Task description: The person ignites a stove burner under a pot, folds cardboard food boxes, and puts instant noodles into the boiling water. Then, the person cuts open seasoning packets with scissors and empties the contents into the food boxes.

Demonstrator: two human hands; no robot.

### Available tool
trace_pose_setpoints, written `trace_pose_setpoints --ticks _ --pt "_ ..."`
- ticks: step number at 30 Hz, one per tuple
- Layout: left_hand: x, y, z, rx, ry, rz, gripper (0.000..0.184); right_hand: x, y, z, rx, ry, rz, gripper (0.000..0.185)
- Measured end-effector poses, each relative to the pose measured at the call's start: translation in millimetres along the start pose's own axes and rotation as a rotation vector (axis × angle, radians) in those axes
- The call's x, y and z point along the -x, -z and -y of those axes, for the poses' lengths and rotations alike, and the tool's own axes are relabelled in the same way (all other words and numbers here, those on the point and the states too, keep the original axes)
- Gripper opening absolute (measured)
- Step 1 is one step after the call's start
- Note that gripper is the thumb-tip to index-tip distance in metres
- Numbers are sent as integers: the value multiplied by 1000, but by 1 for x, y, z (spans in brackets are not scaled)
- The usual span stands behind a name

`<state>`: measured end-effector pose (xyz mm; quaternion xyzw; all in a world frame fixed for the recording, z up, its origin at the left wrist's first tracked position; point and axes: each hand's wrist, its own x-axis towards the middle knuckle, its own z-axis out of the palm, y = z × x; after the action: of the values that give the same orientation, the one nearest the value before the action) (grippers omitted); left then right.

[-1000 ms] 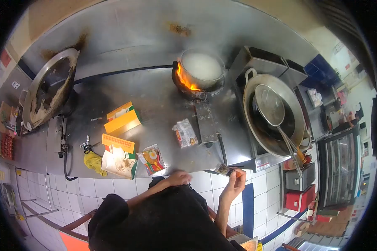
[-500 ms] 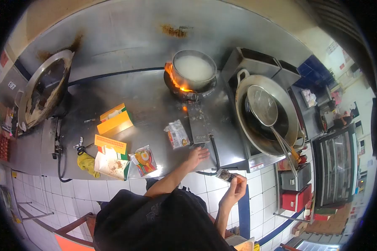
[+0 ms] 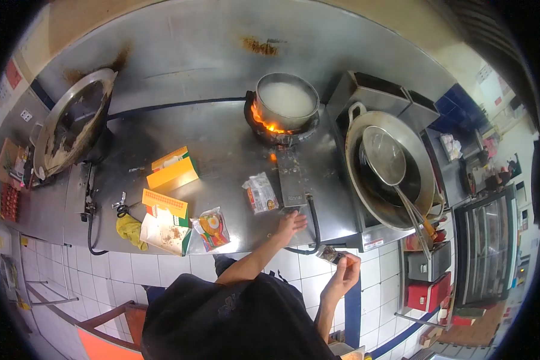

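My left hand (image 3: 291, 227) is at the front end of the burner (image 3: 292, 177), its fingers closed around the control knob, which is mostly hidden. My right hand (image 3: 344, 275) pinches a small dark sachet (image 3: 330, 254) beyond the counter's front edge. On the burner sits a metal pot (image 3: 288, 102) of cloudy whitish liquid, with orange flames (image 3: 270, 124) along its lower left side. Left of the burner lies a white printed packet (image 3: 260, 193). Nearer the front edge is an instant noodle packet (image 3: 211, 229).
Torn yellow cartons (image 3: 173, 175) and a yellow-green cloth (image 3: 131, 231) lie on the steel counter (image 3: 222, 138). A large wok (image 3: 72, 126) leans at the left. To the right, another wok (image 3: 357, 174) holds a wire strainer (image 3: 385, 156). A black hose (image 3: 314, 223) runs beside the burner.
The flames beside the pot have become lower. My left hand stays at the burner's front, and my right hand still holds the sachet. The whole view has shifted slightly.
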<state>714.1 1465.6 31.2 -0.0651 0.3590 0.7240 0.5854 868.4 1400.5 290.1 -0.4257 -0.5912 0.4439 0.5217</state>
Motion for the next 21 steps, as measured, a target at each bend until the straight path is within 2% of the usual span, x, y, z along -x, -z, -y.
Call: trace_pose_setpoints --ticks 5,15,21 --pt "1 -2 1 -202 -61 -107 37 2 2 -2 -36 -6 -11 13" --pt "1 -10 1 -246 -153 -209 33 3 -1 0 -29 4 -26 15" --pt "10 -9 -10 -228 -51 -156 32 3 0 -6 -47 -2 -32 14"
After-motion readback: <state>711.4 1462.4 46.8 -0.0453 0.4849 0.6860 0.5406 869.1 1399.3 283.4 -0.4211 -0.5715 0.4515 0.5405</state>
